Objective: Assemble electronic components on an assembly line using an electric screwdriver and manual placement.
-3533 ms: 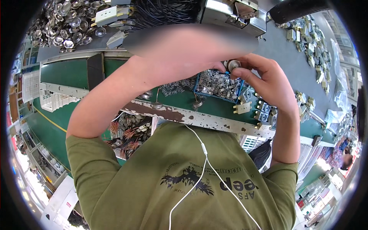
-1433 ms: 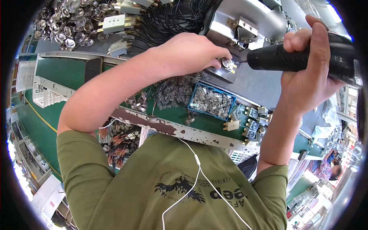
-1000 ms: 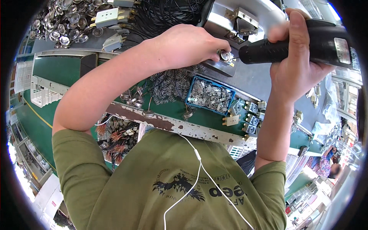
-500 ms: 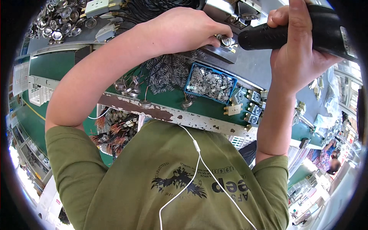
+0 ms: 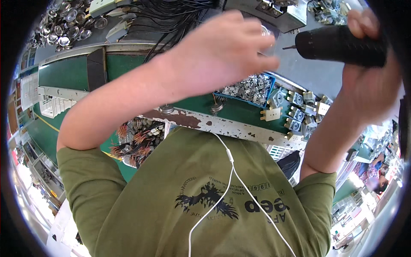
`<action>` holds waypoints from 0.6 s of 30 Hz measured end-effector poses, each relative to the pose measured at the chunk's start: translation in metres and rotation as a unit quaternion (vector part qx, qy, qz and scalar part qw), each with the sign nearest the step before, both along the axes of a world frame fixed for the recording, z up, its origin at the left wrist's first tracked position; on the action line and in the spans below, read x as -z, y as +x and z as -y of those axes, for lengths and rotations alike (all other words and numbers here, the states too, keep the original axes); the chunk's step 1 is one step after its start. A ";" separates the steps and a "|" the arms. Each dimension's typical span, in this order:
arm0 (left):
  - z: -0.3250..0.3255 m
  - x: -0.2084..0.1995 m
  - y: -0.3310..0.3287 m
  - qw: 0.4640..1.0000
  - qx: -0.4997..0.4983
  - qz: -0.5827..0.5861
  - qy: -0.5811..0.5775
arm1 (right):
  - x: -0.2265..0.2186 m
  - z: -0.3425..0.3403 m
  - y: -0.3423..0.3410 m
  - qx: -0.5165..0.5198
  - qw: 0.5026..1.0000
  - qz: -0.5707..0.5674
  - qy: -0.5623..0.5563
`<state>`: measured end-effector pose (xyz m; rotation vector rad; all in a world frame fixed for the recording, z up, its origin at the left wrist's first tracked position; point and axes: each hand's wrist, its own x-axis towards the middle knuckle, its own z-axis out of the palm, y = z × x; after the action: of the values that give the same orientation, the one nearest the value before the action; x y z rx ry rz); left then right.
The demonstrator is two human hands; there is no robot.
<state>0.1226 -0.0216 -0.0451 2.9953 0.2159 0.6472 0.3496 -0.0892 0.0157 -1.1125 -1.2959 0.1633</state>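
My left hand [image 5: 233, 49] is blurred by motion above the bench, its thumb apart from its fingers. No object can be made out in its grasp. Just past the fingertips a small shiny round metal part [image 5: 265, 31] shows, mostly hidden and smeared; whether the fingers touch it I cannot tell. On the right, my right hand [image 5: 370, 81] is wrapped round a black power screwdriver [image 5: 338, 45], held level with its thin bit pointing left. Below my left hand lies a blue tray [image 5: 272, 88] of small metal pieces, partly covered by the hand.
Metal cups [image 5: 70, 21] are heaped at the far left, near black cables [image 5: 171, 19]. A metal fixture [image 5: 291, 17] stands at the back. Small square switch-like parts [image 5: 295, 113] sit right of the tray. A chipped white bench edge [image 5: 205, 123] runs before me.
My left hand has come nearer to me from the small round part, and its fingers have spread. My right hand has drawn the screwdriver away to the right, baring its bit. The view has shifted slightly.
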 end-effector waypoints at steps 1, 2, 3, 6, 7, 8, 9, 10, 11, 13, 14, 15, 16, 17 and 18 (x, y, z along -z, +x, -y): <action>0.009 0.006 0.001 0.999 0.027 -0.016 -0.009 | -0.001 -0.007 0.006 0.000 1.000 -0.008 0.004; 0.012 0.010 0.000 0.999 0.027 -0.018 -0.008 | 0.003 -0.008 0.006 0.000 1.000 -0.015 0.008; 0.013 0.014 -0.002 0.996 0.038 -0.073 -0.027 | 0.005 -0.008 0.004 0.000 1.000 -0.021 0.013; 0.016 0.020 -0.003 0.994 0.048 -0.099 -0.029 | 0.006 -0.005 0.013 0.001 0.999 -0.038 0.023; 0.017 0.020 -0.003 0.993 0.049 -0.105 -0.005 | 0.005 -0.006 0.017 0.002 0.999 -0.042 0.029; 0.018 0.020 -0.002 0.993 0.048 -0.111 0.019 | 0.002 -0.003 0.019 0.002 0.998 -0.046 0.035; 0.020 0.021 -0.003 0.993 0.047 -0.109 0.023 | -0.003 0.004 0.019 0.002 0.998 -0.049 0.042; 0.021 0.022 -0.002 0.994 0.040 -0.100 -0.001 | -0.006 0.003 0.019 0.000 0.997 -0.053 0.053; 0.021 0.021 -0.002 0.995 0.031 -0.092 -0.024 | -0.012 0.011 0.022 -0.003 0.996 -0.057 0.064; 0.018 0.016 -0.002 0.993 0.033 -0.094 -0.061 | -0.016 0.006 0.026 -0.007 0.994 -0.067 0.087; 0.017 0.013 0.000 0.989 0.045 -0.093 -0.107 | -0.021 -0.006 0.028 -0.004 0.993 -0.068 0.098; 0.016 0.012 0.003 0.986 0.063 -0.075 -0.132 | -0.016 -0.022 0.021 0.000 0.992 -0.068 0.108; 0.014 0.011 0.002 0.988 0.060 -0.074 -0.123 | -0.017 -0.035 -0.008 -0.003 0.990 -0.073 0.120; 0.015 0.010 0.003 0.983 0.059 -0.072 -0.160 | -0.020 -0.041 -0.021 -0.004 0.989 -0.074 0.132; 0.017 0.010 -0.005 0.976 0.039 -0.076 -0.199 | -0.018 -0.053 -0.035 -0.021 0.986 -0.087 0.142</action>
<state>0.1178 -0.0389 -0.0551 2.6495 0.2059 0.3199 0.3148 -0.0361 0.0334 -0.8096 -1.1471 0.1007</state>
